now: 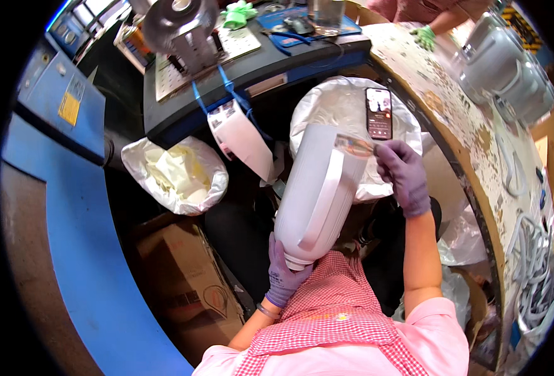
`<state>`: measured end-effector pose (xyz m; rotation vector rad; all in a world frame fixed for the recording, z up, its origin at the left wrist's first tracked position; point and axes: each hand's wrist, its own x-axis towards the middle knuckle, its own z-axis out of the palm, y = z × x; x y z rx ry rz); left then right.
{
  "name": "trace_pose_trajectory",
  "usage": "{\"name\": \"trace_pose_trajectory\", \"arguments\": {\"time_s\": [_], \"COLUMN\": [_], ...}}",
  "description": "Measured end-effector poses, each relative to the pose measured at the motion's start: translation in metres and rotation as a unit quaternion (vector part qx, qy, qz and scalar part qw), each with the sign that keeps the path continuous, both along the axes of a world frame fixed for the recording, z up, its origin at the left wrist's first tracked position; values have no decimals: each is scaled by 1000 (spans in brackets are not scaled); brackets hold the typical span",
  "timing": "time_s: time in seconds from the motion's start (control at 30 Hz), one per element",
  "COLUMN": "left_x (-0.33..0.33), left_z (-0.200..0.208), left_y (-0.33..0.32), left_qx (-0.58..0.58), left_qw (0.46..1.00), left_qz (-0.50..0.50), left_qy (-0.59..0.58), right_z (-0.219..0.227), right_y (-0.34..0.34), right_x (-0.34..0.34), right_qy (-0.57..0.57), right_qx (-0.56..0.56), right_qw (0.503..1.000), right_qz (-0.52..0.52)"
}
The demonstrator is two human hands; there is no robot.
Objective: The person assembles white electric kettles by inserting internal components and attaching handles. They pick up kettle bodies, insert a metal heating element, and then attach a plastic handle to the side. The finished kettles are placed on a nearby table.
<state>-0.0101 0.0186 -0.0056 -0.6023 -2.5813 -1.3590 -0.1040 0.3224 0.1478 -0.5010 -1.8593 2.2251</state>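
Note:
A large white plastic jug-shaped shell (317, 194) with a long handle lies tilted over my lap. My left hand (284, 272), in a purple glove, grips its lower end from beneath. My right hand (403, 175), also gloved in purple, pinches a small clear label or tag (354, 146) against the jug's upper edge. A phone (379, 113) with a lit screen rests on a white bag (333, 103) just beyond the jug.
A bag of yellowish scraps (176, 172) sits at left above a cardboard box (189, 282). A curved speckled worktop (471, 125) runs along the right with grey shells (509, 69) and white straps (534, 276). Another person's green-gloved hand (424, 36) rests at the top.

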Motion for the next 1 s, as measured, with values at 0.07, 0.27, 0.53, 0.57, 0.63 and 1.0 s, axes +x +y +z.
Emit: {"name": "trace_pose_trajectory", "arguments": {"time_s": [0.07,0.27,0.53,0.57,0.63,1.0], "left_x": [2,3,2,2,2,4], "left_z": [-3,-2,-7,-8,-7,-7], "left_y": [2,11,15,16,17,13], "left_qx": [-7,-42,-40,-37,-36,-38], "left_qw": [1000,996,996,996,996,997], "left_qz": [-2,-3,-4,-2,-1,-22], "left_qy": [24,74,79,83,86,68], "right_z": [-21,-51,-52,-53,-55,-55], "right_y": [6,4,8,8,9,87], "right_x": [-15,-32,-29,-29,-30,-39], "right_qy": [-21,-18,-24,-20,-12,-4], "right_qx": [-42,-48,-65,-65,-64,307], "right_qw": [999,999,998,998,998,949], "right_qz": [-17,4,1,3,7,65]}}
